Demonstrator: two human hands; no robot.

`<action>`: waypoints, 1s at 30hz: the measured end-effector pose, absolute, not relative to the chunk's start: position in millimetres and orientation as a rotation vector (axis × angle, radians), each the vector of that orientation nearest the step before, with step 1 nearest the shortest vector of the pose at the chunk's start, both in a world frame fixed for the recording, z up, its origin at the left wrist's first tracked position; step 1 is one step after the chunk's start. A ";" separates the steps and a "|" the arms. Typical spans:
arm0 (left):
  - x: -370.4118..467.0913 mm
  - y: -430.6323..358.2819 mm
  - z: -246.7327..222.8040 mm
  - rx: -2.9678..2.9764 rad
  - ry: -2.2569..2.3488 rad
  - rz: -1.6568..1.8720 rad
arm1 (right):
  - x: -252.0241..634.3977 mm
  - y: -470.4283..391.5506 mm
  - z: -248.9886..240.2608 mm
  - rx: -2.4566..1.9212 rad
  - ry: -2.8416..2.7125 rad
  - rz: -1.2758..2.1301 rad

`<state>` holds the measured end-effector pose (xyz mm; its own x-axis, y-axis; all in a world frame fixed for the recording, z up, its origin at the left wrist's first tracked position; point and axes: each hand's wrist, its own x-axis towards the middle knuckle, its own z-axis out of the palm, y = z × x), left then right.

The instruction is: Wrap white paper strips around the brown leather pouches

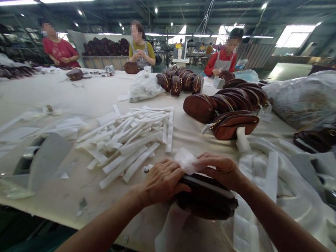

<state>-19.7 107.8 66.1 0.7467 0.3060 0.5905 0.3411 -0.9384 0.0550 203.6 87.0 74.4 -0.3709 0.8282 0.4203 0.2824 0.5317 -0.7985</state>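
A dark brown leather pouch [207, 201] lies at the table's near edge, in front of me. My left hand [164, 180] grips its left end, thumb on the near side and fingers over the far side. Above the pouch's far edge, my right hand [221, 170] pinches a thin white sheet [186, 160] between thumb and fingers. Another thin white sheet [170, 232] hangs from the pouch's near left side. My fingers hide part of the pouch's top.
White strips [127, 139] lie heaped beyond my left hand. Finished-looking brown pouches [225, 104] stand in a row at the right, near a large plastic bag [310, 96]. A grey tape dispenser [38, 166] is at left. Several people [141, 51] work across the table [82, 189].
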 end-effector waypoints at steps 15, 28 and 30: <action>-20.2 122.8 67.8 -3.164 -0.660 -0.749 | 200.6 96.3 82.6 -0.872 -2.192 0.831; -23.5 123.2 75.1 -3.247 -0.658 -0.683 | 205.3 97.7 77.8 -0.888 -2.176 0.895; -23.9 123.7 74.8 -3.239 -0.637 -0.698 | 205.3 97.9 76.3 -0.909 -2.156 0.917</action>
<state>-23.9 123.7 74.8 0.8454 0.4051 0.3481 0.3098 -0.9028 0.2982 205.3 97.9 76.3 -0.5724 0.7757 0.2659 0.3468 0.5229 -0.7787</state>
